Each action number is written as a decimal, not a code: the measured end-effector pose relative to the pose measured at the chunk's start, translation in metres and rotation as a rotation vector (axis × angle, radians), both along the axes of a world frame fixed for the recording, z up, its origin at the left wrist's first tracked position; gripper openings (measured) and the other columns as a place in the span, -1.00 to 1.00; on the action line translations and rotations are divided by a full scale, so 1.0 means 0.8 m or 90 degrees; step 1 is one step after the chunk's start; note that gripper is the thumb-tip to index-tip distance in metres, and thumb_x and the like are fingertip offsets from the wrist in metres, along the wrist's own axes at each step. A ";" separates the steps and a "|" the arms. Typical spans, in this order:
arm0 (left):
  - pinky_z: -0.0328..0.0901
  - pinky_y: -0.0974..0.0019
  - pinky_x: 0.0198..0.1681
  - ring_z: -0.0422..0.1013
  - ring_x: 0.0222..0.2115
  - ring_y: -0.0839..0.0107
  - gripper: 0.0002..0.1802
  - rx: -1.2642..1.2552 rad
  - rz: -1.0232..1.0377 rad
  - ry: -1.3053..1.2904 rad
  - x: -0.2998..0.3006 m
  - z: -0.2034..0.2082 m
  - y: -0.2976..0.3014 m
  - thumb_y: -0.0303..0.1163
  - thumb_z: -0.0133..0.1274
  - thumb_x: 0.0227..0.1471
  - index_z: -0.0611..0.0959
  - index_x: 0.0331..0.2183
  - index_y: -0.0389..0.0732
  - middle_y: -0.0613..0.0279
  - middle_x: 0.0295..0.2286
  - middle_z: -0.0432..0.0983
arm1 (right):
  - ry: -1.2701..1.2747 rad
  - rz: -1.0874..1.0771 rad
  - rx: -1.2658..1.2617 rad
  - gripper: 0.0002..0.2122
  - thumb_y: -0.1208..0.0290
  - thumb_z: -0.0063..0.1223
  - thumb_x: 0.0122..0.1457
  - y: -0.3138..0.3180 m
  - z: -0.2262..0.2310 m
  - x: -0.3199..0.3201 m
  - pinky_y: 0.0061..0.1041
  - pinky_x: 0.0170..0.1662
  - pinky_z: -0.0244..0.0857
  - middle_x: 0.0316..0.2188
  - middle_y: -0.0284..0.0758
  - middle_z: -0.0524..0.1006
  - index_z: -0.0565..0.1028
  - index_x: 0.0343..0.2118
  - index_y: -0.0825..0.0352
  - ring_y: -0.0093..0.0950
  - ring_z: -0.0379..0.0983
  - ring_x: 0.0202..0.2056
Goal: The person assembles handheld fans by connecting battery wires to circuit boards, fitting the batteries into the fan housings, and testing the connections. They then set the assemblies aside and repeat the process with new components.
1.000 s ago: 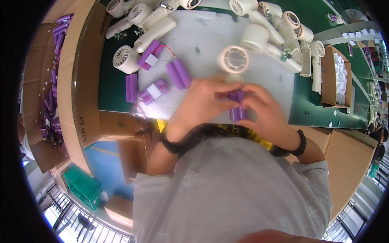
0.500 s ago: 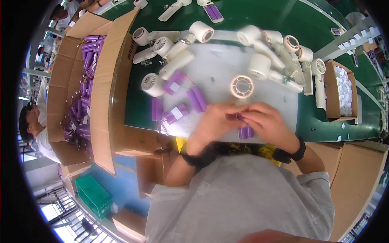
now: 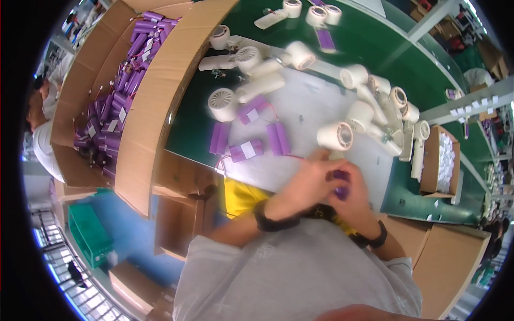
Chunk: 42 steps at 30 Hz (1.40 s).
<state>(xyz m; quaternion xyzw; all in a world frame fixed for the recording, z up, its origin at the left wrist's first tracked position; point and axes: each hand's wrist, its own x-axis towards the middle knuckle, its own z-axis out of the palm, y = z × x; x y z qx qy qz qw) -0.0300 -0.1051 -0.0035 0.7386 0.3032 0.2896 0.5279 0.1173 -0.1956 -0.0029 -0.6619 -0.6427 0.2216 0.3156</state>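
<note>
Close to my body, at the front edge of the work surface, both hands are closed around the handle of a white handheld fan (image 3: 335, 136). Its round head lies beyond my fingers, now turned to the right. My left hand (image 3: 306, 184) grips the handle from the left. On the other side my right hand (image 3: 354, 200) curls round its lower part, where a purple battery pack (image 3: 340, 185) shows between the fingers. Most of the handle is hidden. To the left lie more purple battery packs (image 3: 278, 139) with thin wires and white labels.
A large carton (image 3: 152, 115) heaped with purple battery packs stands left. Several white fans (image 3: 357, 116) and fan parts lie along the grey mat's (image 3: 316, 96) far and right sides. At right is a small box (image 3: 428, 166) of white pieces. A green crate (image 3: 88, 235) sits below left.
The view has turned and shifted left. The fan head has tipped from facing up to facing right. My right hand has closed round the handle's lower part, covering most of the purple pack.
</note>
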 end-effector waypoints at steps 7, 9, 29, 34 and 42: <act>0.44 0.26 -0.23 0.49 -0.19 0.02 -0.54 0.155 -0.218 -0.448 -0.018 0.099 0.004 -0.55 0.08 0.00 0.49 0.01 -0.27 0.05 -0.01 0.41 | 0.567 -0.112 -0.111 -0.48 0.53 0.10 -0.01 0.071 0.110 0.096 -0.46 -0.07 0.38 -0.14 -0.19 0.48 0.29 0.07 0.41 -0.39 0.49 -0.17; 0.44 0.26 -0.28 0.53 -0.27 0.06 -0.70 0.156 -0.332 -0.723 0.000 0.132 -0.025 -0.48 0.04 0.05 0.57 -0.13 -0.31 0.00 -0.15 0.52 | 0.526 -0.112 -0.090 -0.54 0.51 0.08 0.04 0.165 0.107 0.139 -0.48 -0.09 0.39 -0.18 -0.18 0.50 0.32 0.04 0.44 -0.41 0.50 -0.23; 0.37 0.22 -0.30 0.51 -0.28 0.18 -0.64 -0.231 -0.797 -0.749 -0.080 0.088 0.021 -0.33 0.10 0.16 0.54 -0.18 -0.48 -0.05 -0.32 0.54 | -0.546 -0.017 -0.094 -0.63 0.22 0.14 0.02 0.493 0.027 0.336 -0.19 -0.15 0.37 -0.27 -0.03 0.58 0.56 -0.18 0.38 -0.10 0.51 -0.24; 0.34 0.16 -0.52 0.49 -0.52 0.06 -0.72 -0.015 -0.592 -0.781 -0.154 0.126 0.053 -0.35 0.00 0.17 0.61 -0.46 -0.37 -0.02 -0.49 0.49 | -0.050 0.017 -0.233 -0.50 -0.08 -0.02 0.20 0.536 0.021 0.115 -0.45 -0.57 0.46 -0.57 -0.16 0.56 0.52 -0.37 0.43 -0.46 0.57 -0.53; 0.10 0.29 -0.69 0.34 -0.66 0.26 -0.69 0.238 -0.467 -0.614 -0.153 0.156 0.016 -0.42 -0.19 0.14 0.51 -0.60 -0.22 0.11 -0.59 0.36 | 0.207 -0.030 -0.317 -0.72 0.27 -0.01 0.22 0.532 -0.005 0.079 -0.67 -0.70 0.19 -0.46 -0.25 0.50 0.42 -0.20 0.42 -0.56 0.40 -0.60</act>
